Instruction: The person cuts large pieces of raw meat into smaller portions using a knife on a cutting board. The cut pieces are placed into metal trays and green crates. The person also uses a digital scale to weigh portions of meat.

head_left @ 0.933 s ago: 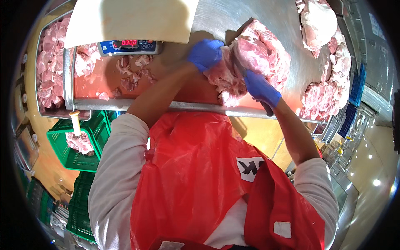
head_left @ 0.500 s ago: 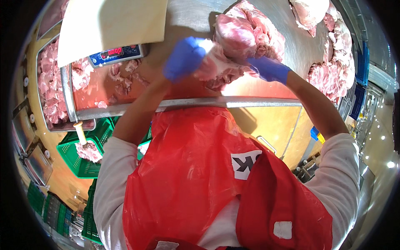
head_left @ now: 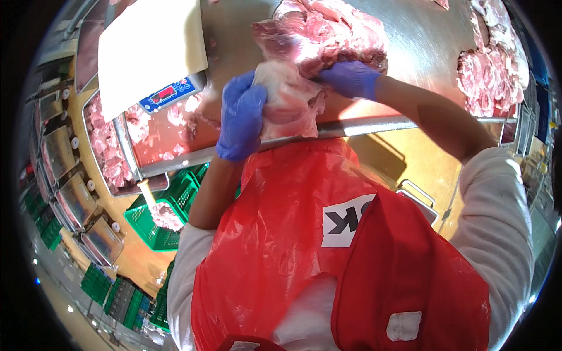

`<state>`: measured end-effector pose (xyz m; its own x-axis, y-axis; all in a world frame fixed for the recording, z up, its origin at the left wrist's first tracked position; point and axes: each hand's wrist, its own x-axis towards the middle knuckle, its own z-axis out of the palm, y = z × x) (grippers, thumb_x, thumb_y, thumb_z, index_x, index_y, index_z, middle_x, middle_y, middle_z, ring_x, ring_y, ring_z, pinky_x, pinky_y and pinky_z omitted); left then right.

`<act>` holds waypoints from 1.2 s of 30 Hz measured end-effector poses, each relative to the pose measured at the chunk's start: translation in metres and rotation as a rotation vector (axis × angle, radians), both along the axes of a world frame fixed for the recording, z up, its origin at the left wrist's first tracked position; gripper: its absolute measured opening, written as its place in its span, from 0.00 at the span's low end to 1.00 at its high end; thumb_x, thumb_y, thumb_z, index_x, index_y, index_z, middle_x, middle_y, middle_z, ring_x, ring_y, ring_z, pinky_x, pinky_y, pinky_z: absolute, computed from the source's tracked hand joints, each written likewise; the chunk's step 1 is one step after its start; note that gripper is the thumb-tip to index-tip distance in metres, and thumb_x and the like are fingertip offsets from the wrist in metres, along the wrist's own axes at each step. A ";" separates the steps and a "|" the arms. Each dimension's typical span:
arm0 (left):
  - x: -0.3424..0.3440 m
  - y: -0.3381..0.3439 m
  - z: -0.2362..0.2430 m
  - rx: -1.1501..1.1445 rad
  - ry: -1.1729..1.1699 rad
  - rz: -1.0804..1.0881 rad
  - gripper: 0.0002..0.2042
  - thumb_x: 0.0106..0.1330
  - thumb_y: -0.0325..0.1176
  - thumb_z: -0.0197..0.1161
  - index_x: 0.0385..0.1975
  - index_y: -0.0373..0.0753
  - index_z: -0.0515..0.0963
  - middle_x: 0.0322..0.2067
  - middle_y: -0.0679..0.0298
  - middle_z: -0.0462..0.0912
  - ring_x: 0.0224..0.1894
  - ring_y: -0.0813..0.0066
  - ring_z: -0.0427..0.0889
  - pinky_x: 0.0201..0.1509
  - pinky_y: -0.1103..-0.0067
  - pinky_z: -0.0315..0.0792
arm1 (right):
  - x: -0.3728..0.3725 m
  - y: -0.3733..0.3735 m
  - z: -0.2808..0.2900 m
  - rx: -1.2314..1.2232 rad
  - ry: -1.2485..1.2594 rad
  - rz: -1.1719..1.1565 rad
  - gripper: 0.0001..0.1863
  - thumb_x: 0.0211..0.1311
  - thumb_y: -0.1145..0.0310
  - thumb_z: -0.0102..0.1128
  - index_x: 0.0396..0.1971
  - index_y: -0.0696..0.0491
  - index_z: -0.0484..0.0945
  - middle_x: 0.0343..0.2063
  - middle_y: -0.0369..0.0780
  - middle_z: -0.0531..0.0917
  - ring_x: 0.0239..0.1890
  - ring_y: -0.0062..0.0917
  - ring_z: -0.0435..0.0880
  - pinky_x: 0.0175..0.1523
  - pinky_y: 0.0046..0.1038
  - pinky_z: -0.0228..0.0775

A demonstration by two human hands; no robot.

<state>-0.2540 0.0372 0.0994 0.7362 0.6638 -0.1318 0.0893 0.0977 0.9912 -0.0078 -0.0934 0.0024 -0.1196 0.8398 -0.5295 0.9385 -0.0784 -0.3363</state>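
Note:
My left hand (head_left: 241, 117), in a blue glove, grips a pale, fat-covered flap of raw meat (head_left: 288, 105) by its left side. The flap hangs at the front edge of the steel table. Behind it lies a large pink cut of raw meat (head_left: 328, 35). Between flap and cut, my blue-gloved right hand (head_left: 351, 80) presses in at the right with its fingers closed. Its fingertips are tucked against the meat, so whatever they hold is hidden. Whether the flap is still joined to the large cut, I cannot tell.
A blue-fronted scale (head_left: 170, 93) sits left, beside a white board (head_left: 153, 50). Meat scraps (head_left: 182, 114) lie near it. A metal tray (head_left: 108, 146) of meat pieces stands far left, a green crate (head_left: 143, 228) below. More meat (head_left: 489, 82) lies at right.
The pale flap has come toward me, to the table's front edge, with my left hand on it. My right hand has shifted slightly up and left. The whole view has turned slightly.

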 end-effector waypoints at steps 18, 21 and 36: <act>-0.058 0.012 0.183 0.465 0.046 0.485 0.19 0.62 0.27 0.57 0.52 0.26 0.76 0.52 0.50 0.80 0.55 0.62 0.79 0.64 0.68 0.70 | 0.068 -0.030 0.084 -0.813 0.053 0.139 0.13 0.67 0.62 0.55 0.24 0.51 0.74 0.16 0.35 0.75 0.17 0.18 0.73 0.22 0.27 0.68; -0.103 -0.002 0.223 0.673 0.044 0.792 0.17 0.63 0.31 0.59 0.50 0.27 0.77 0.45 0.53 0.83 0.48 0.66 0.82 0.57 0.72 0.75 | 0.116 -0.079 0.077 -0.849 0.697 -0.532 0.13 0.69 0.63 0.55 0.50 0.48 0.72 0.21 0.33 0.73 0.17 0.18 0.73 0.18 0.23 0.68; -0.373 -0.180 0.168 0.440 -0.129 1.275 0.06 0.56 0.25 0.59 0.33 0.32 0.78 0.34 0.66 0.80 0.37 0.73 0.77 0.46 0.77 0.74 | 0.015 -0.062 0.014 0.228 1.077 -1.019 0.11 0.73 0.57 0.50 0.43 0.49 0.69 0.20 0.31 0.68 0.19 0.18 0.67 0.23 0.24 0.65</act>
<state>-0.6270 -0.1424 0.2673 -0.4266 0.8570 0.2890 0.0803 -0.2824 0.9559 0.0075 -0.1557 0.0160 0.3147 0.8509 -0.4207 -0.1827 -0.3807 -0.9065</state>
